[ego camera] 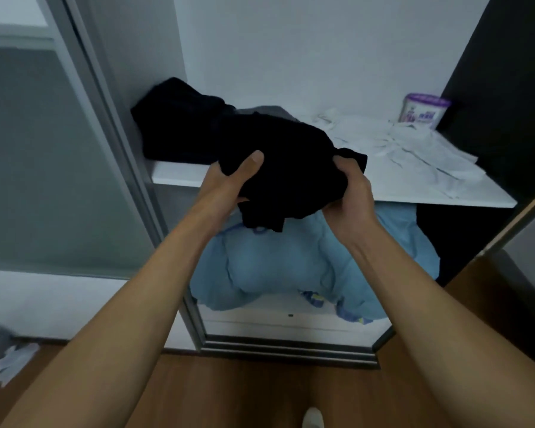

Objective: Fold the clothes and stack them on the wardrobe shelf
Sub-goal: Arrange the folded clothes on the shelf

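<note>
A bunched black garment [288, 168] is held between both hands at the front edge of the white wardrobe shelf [179, 176]. My left hand [232, 183] grips its left side, thumb on top. My right hand [349, 199] grips its right side, fingers curled into the cloth. More black clothing [176, 128] lies in a heap at the shelf's back left, with a bit of grey cloth [269, 111] behind it. A crumpled white shirt [408, 143] is spread over the right half of the shelf.
A white tub with a purple lid [423, 111] stands at the shelf's back right. Light blue bedding [291, 264] fills the compartment below. The sliding door frame [105, 125] runs along the left, a dark panel [501, 88] on the right. White cloth [13, 361] lies on the wooden floor.
</note>
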`<control>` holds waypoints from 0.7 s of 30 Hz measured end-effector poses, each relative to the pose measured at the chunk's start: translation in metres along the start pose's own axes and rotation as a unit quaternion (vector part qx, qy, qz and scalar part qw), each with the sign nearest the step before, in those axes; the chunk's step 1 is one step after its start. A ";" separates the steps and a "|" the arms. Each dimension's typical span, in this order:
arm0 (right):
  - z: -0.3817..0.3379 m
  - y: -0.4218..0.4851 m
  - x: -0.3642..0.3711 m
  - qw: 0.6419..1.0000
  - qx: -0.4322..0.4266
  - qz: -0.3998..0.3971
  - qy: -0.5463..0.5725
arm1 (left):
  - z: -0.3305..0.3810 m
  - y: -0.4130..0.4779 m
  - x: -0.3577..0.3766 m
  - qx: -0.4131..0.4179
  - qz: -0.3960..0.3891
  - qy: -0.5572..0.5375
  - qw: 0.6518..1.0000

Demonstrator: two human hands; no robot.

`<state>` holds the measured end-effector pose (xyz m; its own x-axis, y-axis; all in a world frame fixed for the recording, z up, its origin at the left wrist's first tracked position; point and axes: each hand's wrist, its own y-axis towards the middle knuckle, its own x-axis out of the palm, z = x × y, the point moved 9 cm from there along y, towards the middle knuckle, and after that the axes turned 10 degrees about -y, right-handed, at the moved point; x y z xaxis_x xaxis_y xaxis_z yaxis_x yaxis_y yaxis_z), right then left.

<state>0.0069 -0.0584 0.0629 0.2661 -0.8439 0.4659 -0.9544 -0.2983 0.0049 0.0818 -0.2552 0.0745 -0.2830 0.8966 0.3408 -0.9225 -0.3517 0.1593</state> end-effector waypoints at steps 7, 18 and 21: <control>-0.061 0.092 0.044 0.990 -0.104 -0.067 0.064 | 0.064 0.102 0.027 0.119 -0.054 0.020 0.991; 0.019 0.274 -0.006 0.946 0.071 -0.051 -0.311 | -0.013 0.239 -0.039 -0.143 0.115 0.259 0.948; 0.035 0.300 -0.016 0.909 0.122 -0.069 -0.394 | -0.012 0.261 -0.047 -0.098 0.156 0.318 0.930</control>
<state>-0.2791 -0.1500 0.0255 0.4862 -0.8199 -0.3022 -0.8722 -0.4342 -0.2253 -0.1483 -0.3858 0.0892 -0.5855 0.7587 -0.2856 -0.7821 -0.6214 -0.0475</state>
